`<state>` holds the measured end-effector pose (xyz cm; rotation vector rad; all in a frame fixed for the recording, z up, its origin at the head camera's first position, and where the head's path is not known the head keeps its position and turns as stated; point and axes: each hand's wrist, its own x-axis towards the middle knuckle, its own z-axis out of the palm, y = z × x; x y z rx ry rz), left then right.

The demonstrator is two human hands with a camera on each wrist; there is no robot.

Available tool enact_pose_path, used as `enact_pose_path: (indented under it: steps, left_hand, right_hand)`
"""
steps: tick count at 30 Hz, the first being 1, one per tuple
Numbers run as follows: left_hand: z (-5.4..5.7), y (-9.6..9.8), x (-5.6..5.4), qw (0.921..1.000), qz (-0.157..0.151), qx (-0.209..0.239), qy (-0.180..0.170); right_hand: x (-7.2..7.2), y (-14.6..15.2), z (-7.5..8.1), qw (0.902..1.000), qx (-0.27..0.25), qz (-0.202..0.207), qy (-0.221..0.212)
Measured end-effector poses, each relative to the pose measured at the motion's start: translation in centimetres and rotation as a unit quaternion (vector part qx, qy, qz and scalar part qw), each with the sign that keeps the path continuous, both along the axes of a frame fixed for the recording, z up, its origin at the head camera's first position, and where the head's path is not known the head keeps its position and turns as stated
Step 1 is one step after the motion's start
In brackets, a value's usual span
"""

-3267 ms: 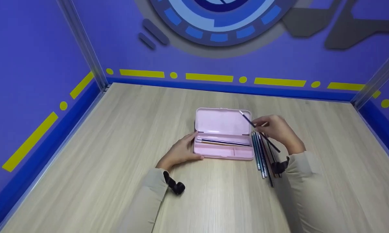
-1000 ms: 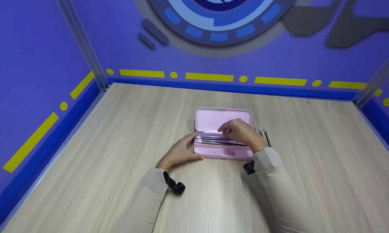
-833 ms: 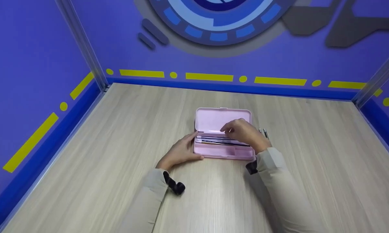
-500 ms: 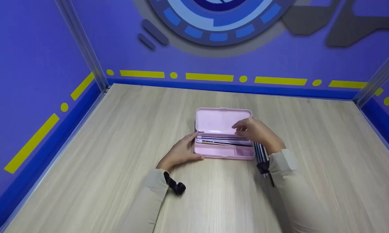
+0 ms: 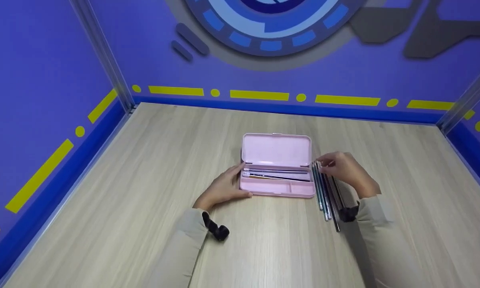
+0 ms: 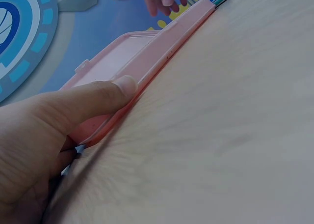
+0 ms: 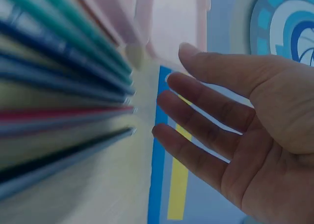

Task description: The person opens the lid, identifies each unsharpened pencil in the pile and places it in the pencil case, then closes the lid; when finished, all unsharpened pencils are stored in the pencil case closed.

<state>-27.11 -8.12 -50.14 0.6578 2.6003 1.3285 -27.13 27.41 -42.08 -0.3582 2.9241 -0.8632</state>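
A pink pencil case lies on the table with its lid folded back. Several pencils rest in its long rear compartment; the front compartments hold nothing. My left hand grips the case's left end, thumb along the front wall and fingers behind, as the left wrist view also shows. To the right of the case, several loose pencils lie side by side, roughly front to back. Over their far ends hovers my right hand. In the right wrist view its fingers are loosely bent, apart from the pencil ends, with nothing between them.
The light wood table is bounded by blue printed panels at the back and sides. Metal posts stand at the corners. A black wrist camera sits on the left wrist, another on the right.
A dark pencil held by my right hand at first now lies in the case's rear compartment. My right hand has moved from over the case rightward to the loose pencils. The left hand stays put.
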Motion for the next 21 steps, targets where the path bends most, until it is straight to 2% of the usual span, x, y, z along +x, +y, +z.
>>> enact_pose_path:
  steps: [5,9,19,21]
  left_hand:
    - [0.1,0.0,0.0,1.0000,0.000,-0.004,-0.001]
    - [0.0,0.0,0.0,0.9999,0.000,-0.011,0.000]
    - [0.0,0.0,-0.1,0.9999,0.002,-0.011,-0.001]
    - [0.0,0.0,-0.2,0.9999,0.001,-0.014,0.000]
  right_hand:
    - [0.5,1.3,-0.5,0.9996,-0.004,-0.016,-0.025]
    - [0.8,2.1,-0.9,0.9995,0.005,-0.011,-0.031]
    - [1.2,3.3,-1.4,0.9901,0.009,-0.042,-0.134]
    - [1.3,3.4,-1.4,0.9885,0.010,-0.046,-0.144]
